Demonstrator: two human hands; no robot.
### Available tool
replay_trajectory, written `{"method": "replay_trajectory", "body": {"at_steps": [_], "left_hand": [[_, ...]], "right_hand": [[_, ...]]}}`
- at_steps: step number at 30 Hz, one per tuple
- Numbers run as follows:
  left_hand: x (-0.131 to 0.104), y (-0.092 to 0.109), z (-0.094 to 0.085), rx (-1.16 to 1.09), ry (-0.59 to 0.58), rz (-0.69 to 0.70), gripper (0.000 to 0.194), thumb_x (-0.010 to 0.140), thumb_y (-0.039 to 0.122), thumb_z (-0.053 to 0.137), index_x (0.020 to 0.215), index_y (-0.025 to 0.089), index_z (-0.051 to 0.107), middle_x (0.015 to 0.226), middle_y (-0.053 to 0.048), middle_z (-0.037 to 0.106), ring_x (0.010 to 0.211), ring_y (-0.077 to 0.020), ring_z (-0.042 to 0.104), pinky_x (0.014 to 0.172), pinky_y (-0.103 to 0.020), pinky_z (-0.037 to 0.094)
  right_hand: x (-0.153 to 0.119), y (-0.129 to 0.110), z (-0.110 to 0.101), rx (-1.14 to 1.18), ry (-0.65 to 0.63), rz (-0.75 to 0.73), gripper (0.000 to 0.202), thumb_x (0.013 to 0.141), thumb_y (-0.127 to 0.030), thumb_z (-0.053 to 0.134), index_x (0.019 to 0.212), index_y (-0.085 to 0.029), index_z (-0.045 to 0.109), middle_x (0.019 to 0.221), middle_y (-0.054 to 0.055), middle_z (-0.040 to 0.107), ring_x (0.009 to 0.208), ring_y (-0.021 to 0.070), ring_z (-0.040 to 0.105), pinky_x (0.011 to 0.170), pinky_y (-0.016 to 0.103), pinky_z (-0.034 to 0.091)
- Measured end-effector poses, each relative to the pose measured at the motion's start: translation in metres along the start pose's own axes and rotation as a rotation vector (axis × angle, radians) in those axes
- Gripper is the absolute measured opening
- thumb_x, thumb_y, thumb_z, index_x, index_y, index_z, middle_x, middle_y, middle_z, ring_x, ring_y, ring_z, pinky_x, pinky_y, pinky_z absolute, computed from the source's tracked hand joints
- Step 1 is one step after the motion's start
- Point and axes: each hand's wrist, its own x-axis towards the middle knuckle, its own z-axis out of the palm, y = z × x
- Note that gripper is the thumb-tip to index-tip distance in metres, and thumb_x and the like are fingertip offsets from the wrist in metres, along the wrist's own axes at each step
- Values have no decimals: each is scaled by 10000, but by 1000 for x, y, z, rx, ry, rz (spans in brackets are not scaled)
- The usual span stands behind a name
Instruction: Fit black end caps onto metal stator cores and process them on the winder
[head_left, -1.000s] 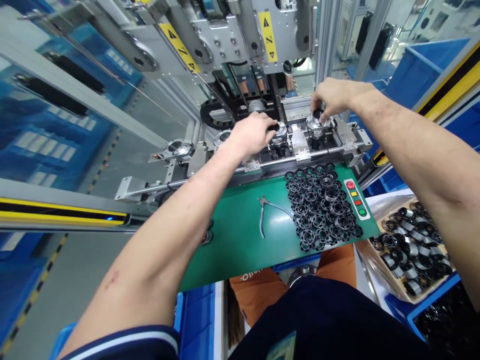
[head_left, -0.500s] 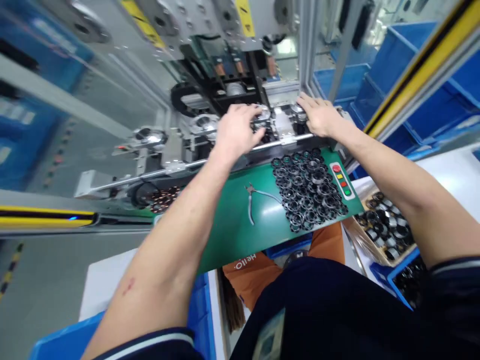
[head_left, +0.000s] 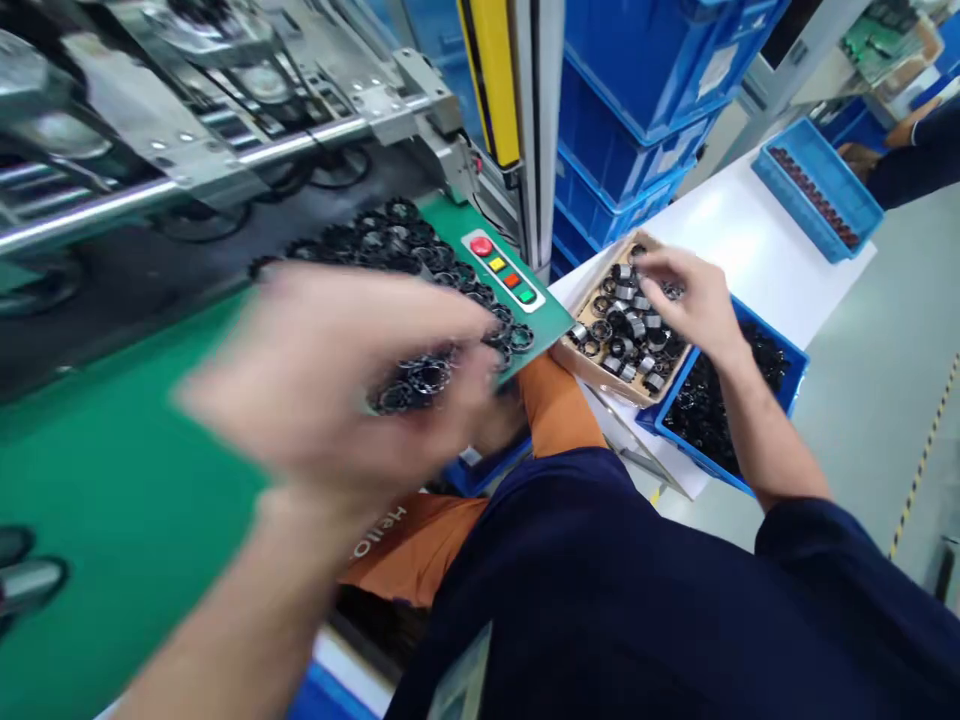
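In the head view, the blurred left hand hangs above the green tabletop, before massed black rings; its grip cannot be told. The half-curled right hand, hold unclear, is over silver-and-black rings in a carton on a white table, near stacked blue crates.

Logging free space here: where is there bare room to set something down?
Bare: the green bench between the dark machine base and the left forearm; the white table between the cardboard box and light-blue tray. Crowded: the bench's black rings, partly hidden by the left hand, the box, and the blue bin.
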Motion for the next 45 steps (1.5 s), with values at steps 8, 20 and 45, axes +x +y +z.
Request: {"method": "replay_trajectory", "body": {"at_steps": [8,20,45], "left_hand": [[-39,4,212,296,-526,-356,341,1095,325,884,1411,220,810,1412,-128,829,1189,-311,856,982,-389,658],[-46,-19,259,367,-342,-482,266,1048,431,956,1205,242,855,1201,-80,865,1105,-313,831,854,-378,546],[-100,49,98,-637,162,-445,621,1024,785,902,1442,355,744,1475,-75,821,1221,-260,897,857,-334,794]], "right_hand": [[-78,63,64,-77,-242,65,502,980,-122,730,1469,-213,804,1527,166,813,1406,422,665,1261,648,557],[-59,85,72,-106,-372,-36,580,1042,-139,628,1607,-213,734,1457,180,793,1384,441,597,1197,665,506],[-88,-109,59,941,31,258,775,946,-897,889,1452,-341,700,1340,93,870,1148,320,896,1051,524,787]]}}
